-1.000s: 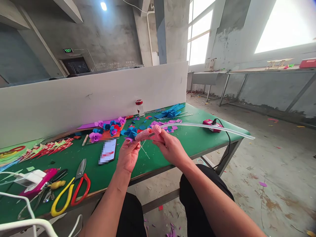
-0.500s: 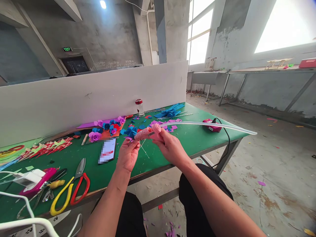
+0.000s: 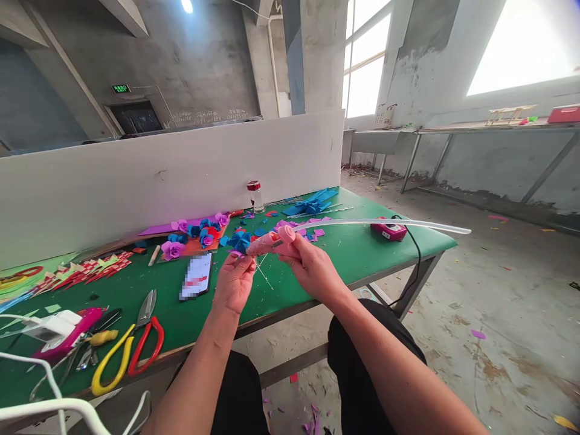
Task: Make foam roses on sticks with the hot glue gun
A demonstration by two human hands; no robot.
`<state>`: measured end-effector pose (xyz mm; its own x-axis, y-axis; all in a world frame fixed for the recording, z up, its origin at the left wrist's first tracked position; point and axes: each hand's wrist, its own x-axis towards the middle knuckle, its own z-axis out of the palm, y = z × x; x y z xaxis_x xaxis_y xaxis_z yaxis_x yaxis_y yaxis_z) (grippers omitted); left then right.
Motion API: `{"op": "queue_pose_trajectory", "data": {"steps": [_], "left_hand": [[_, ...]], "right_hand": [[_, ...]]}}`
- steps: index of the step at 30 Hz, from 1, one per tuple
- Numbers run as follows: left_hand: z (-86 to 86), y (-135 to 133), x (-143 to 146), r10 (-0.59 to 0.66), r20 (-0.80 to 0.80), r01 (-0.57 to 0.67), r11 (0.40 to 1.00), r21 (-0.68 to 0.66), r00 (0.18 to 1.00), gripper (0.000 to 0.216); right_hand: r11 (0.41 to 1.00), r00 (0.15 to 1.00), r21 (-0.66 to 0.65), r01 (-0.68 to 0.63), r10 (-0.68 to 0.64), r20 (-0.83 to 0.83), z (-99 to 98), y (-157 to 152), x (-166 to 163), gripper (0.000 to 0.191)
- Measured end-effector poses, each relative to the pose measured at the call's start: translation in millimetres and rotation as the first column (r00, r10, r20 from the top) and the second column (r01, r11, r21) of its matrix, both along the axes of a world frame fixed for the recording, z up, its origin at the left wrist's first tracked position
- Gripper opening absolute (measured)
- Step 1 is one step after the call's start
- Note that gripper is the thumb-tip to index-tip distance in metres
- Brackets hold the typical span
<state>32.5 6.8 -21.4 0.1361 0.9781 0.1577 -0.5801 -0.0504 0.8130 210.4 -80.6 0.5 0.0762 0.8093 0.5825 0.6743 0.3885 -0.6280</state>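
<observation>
Pink glue gun between the two hands

We can read EXIT on the glowing green rectangular sign above the dark doorway; the white handwriting on the grey concrete wall is illegible.

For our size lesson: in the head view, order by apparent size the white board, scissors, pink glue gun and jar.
1. White board
2. Scissors
3. Pink glue gun (its visible part)
4. Jar
</observation>
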Motion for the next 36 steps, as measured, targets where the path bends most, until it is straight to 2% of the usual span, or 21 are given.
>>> {"op": "queue_pose_trajectory", "data": {"steps": [5,12,19,26,31,36], "left_hand": [[0.1,0.5,0.6,0.004,0.016,-0.004,1.000,-0.030,1.000,0.037],[-2.5,3.5,-0.5,0.003,0.001,-0.003,1.000,0.002,1.000,0.038],[-2.2,1.7,1.1,0.016,0.032,-0.015,0.999,-0.028,0.999,0.038],[-4.6,4.5,-0.8,0.023,0.008,-0.023,1.000,-0.004,1.000,0.037],[-4.1,3.4,0.9,0.014,0.021,-0.013,1.000,-0.024,1.000,0.037],[-3.0,2.7,0.9,0.024,0.031,-0.022,0.999,-0.044,0.999,0.036]], "right_hand": [[1.000,1.000,0.027,-0.005,0.006,-0.014,0.4,1.0,-1.0,0.039],[1.000,1.000,0.005,-0.022,0.021,0.016,-0.4,0.4,1.9,0.032],[0.999,1.000,0.034,-0.015,0.016,-0.022,-1.1,2.1,-0.5,0.042],[0.999,0.999,-0.001,-0.045,0.045,-0.009,0.0,-0.7,1.9,0.036],[0.999,0.998,0.048,-0.014,0.017,-0.056,1.3,-0.6,2.9,0.041],[0.995,0.989,0.069,-0.076,0.085,-0.123,-0.9,4.5,8.9,0.041]]}}
